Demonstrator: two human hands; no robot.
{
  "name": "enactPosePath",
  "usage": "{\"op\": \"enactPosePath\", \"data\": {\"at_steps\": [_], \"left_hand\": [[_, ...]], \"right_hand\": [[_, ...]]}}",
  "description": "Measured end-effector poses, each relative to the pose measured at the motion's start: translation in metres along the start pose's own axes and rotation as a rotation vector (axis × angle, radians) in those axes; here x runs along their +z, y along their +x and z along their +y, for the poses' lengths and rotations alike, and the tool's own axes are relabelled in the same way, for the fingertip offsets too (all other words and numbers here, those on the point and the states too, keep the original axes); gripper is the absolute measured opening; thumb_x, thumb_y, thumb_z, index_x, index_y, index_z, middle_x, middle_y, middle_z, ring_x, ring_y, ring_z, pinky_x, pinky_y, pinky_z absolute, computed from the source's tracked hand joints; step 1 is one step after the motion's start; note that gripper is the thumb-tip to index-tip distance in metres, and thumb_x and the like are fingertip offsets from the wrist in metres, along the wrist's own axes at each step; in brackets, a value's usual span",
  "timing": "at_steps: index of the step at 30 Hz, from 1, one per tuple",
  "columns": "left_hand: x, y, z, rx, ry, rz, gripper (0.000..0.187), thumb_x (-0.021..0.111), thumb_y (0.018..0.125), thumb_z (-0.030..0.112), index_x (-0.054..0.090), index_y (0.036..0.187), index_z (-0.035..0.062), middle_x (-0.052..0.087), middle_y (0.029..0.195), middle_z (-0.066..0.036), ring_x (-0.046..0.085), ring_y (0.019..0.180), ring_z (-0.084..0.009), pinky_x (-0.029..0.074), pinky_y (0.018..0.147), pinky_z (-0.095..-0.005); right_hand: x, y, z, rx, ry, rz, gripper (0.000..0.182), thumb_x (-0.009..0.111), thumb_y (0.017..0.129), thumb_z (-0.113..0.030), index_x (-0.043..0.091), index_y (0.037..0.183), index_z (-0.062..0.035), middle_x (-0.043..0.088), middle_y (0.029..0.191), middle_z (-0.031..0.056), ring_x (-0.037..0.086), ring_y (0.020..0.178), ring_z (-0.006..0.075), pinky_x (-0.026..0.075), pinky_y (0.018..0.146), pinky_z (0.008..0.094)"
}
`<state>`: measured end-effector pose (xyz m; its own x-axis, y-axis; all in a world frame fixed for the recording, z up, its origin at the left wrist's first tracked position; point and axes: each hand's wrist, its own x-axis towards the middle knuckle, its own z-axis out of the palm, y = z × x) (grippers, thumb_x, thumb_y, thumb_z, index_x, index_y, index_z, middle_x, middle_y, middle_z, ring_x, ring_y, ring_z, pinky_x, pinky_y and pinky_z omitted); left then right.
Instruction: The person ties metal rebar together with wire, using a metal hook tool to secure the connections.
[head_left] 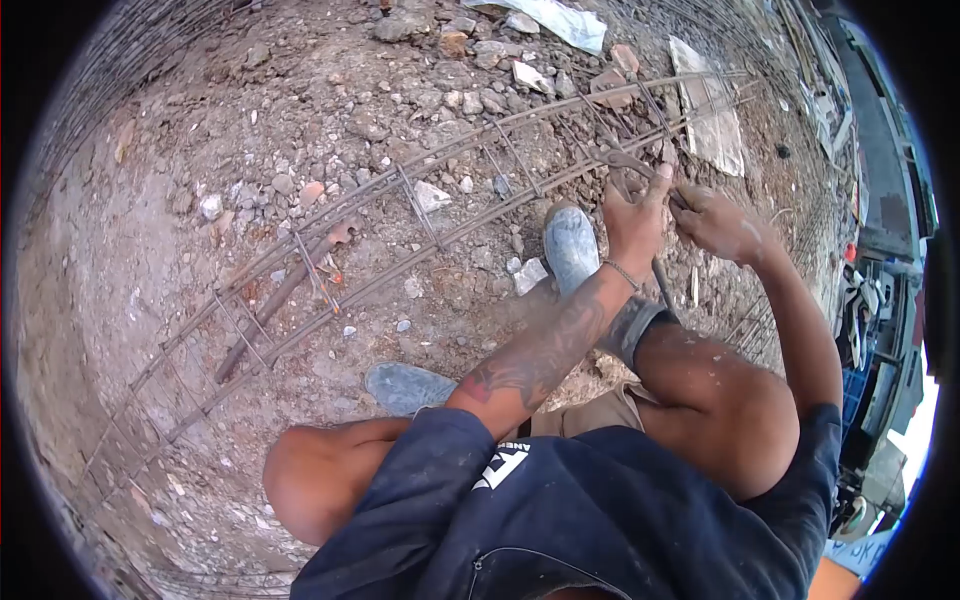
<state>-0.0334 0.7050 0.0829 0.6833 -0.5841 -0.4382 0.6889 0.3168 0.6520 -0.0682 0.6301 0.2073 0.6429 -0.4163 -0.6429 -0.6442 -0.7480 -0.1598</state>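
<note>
A long cage of thin steel bars with cross ties (pixel 440 160) runs diagonally over the dirt. Near its upper right part, a metal pincer-like tool (pixel 625 160) lies against the bars. My right hand (pixel 715 225) is closed at the handle end of this tool. Beside it, my left hand (pixel 635 225) is at the bars with thumb raised and fingers curled; what they hold is hidden. The hands are close together, above my dusty boot (pixel 572 248).
Rubble and stones cover the ground. A brown rod (pixel 275 310) lies under the cage. A pale flat sheet (pixel 708 110) and a white scrap (pixel 555 22) lie beyond. My other boot (pixel 408 388) is below the cage; more bars are at the upper left.
</note>
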Motion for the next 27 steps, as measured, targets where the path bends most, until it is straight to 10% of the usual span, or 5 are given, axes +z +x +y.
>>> {"op": "enactPosePath", "data": {"at_steps": [9, 18, 22, 24, 27], "left_hand": [[-0.064, 0.003, -0.08, -0.467, 0.077, 0.356, 0.04, 0.067, 0.082, 0.053, 0.054, 0.078, 0.0146, 0.045, 0.06, 0.005, 0.039, 0.045, -0.0073, 0.029, 0.04, -0.0238], [-0.072, 0.028, -0.11, -0.28, 0.103, 0.472, 0.031, 0.071, 0.083, 0.039, 0.057, 0.087, 0.0114, 0.058, 0.07, -0.001, 0.055, 0.054, -0.0141, 0.042, 0.047, -0.0293], [-0.071, 0.028, -0.098, -0.383, -0.175, 0.368, 0.027, 0.065, 0.087, 0.029, 0.056, 0.096, 0.0062, 0.065, 0.078, -0.007, 0.065, 0.064, -0.0192, 0.052, 0.054, -0.0323], [-0.064, 0.031, -0.094, -0.302, -0.065, 0.481, 0.025, 0.07, 0.083, 0.026, 0.056, 0.087, 0.0059, 0.056, 0.072, -0.002, 0.052, 0.051, -0.0148, 0.04, 0.044, -0.0295], [-0.07, 0.027, -0.092, -0.299, 0.015, 0.435, 0.028, 0.068, 0.084, 0.028, 0.056, 0.093, 0.0042, 0.058, 0.071, -0.004, 0.055, 0.055, -0.0168, 0.043, 0.047, -0.0313]], "right_hand": [[0.135, 0.074, 0.074, -0.345, -0.053, -0.033, 0.024, 0.047, 0.087, -0.016, 0.052, 0.091, 0.0064, 0.059, 0.083, 0.0278, 0.059, 0.081, 0.0419, 0.046, 0.076, 0.0476], [0.164, 0.086, 0.076, -0.429, 0.295, -0.009, 0.026, 0.047, 0.086, -0.014, 0.051, 0.1, 0.0071, 0.056, 0.095, 0.034, 0.054, 0.095, 0.0474, 0.043, 0.083, 0.0509], [0.133, 0.071, 0.079, -0.284, 0.549, -0.334, 0.029, 0.052, 0.087, -0.016, 0.05, 0.109, 0.003, 0.058, 0.101, 0.0203, 0.061, 0.093, 0.0342, 0.048, 0.083, 0.0446], [0.152, 0.068, 0.086, -0.162, 0.752, -0.31, 0.03, 0.054, 0.089, -0.018, 0.049, 0.112, 0.0007, 0.056, 0.103, 0.0159, 0.062, 0.089, 0.025, 0.053, 0.075, 0.0389], [0.158, 0.075, 0.084, 0.059, 1.14, -0.637, 0.027, 0.053, 0.091, -0.025, 0.056, 0.097, 0.0007, 0.063, 0.077, 0.0139, 0.062, 0.061, 0.0177, 0.05, 0.055, 0.0336]]}}
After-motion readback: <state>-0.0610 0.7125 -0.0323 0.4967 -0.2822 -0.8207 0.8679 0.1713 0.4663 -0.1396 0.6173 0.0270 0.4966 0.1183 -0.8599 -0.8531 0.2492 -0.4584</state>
